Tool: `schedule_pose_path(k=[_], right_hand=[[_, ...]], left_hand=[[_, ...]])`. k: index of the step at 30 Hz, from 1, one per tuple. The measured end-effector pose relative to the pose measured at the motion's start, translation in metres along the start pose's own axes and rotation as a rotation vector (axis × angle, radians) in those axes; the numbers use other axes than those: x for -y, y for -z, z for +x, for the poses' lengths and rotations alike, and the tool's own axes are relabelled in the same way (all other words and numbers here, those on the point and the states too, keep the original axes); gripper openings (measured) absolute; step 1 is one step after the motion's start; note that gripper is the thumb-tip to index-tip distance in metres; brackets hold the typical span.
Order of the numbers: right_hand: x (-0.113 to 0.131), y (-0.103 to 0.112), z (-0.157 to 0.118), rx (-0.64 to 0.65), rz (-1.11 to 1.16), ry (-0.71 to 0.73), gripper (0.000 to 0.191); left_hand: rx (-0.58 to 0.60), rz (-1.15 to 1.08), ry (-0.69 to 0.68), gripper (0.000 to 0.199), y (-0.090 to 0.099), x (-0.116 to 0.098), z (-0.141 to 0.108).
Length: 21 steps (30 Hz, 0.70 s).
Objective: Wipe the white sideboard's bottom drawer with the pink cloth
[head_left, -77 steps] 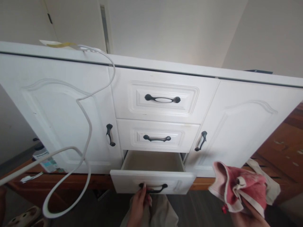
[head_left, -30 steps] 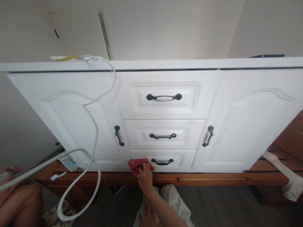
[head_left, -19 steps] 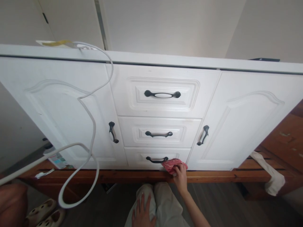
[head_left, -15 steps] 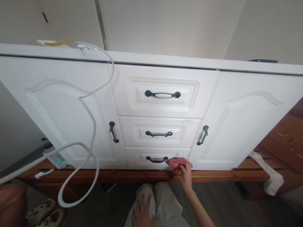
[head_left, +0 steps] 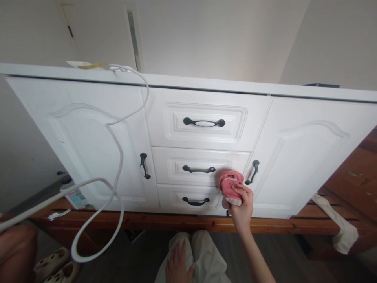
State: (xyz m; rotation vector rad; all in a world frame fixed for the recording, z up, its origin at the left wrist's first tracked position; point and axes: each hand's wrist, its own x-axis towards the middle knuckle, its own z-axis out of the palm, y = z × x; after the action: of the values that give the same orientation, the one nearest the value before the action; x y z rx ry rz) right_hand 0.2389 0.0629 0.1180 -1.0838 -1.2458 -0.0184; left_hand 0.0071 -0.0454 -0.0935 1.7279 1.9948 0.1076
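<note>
Cloth, pink and bunched, is pressed against the right end of the middle drawer, at the seam with the right door. Right hand is closed around it, fingers clamped on the lower folds. Left hand lies flat and empty on the person's knee, fingers spread. Risks noted: the cloth sits just beside the door handle and near the drawer handle; a loose fold could snag on either and pull from the grip. Pressure near the seam could nudge the door. A white cable hangs from the worktop across the left door, well apart from the cloth; catching its low loop could drag items off the top. Slippers lie on the floor at lower left.
</note>
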Motion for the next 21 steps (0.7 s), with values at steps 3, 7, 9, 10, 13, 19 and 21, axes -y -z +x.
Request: schedule_pose_path(k=[3,7,9,10,13,19,21], right_hand=[[0.015,0.006,-0.021,0.000,0.023,-0.077,0.019],[0.010,0.018,-0.067,0.055,0.044,-0.223,0.017],[0.004,0.026,-0.090,0.089,0.036,-0.286,0.017],[0.000,0.031,-0.101,0.103,0.028,-0.307,0.017],[-0.010,0.046,-0.123,0.132,0.003,-0.352,0.017],[-0.015,0.072,-0.127,0.152,-0.004,-0.449,0.020],[-0.010,0.077,-0.120,0.156,0.005,-0.467,0.020]], left_hand=[[-0.213,-0.269,-0.180,0.067,0.028,-0.015,0.007],[-0.433,-0.589,-0.362,0.052,0.092,-0.054,0.017],[-0.408,-0.614,-0.424,0.047,0.119,-0.071,0.026],[-0.380,-0.593,-0.441,0.045,0.128,-0.078,0.030],[-0.290,-0.493,-0.454,0.046,0.138,-0.087,0.043],[-0.250,-0.489,-0.431,0.064,0.130,-0.087,0.045],[-0.250,-0.494,-0.410,0.062,0.131,-0.087,0.043]])
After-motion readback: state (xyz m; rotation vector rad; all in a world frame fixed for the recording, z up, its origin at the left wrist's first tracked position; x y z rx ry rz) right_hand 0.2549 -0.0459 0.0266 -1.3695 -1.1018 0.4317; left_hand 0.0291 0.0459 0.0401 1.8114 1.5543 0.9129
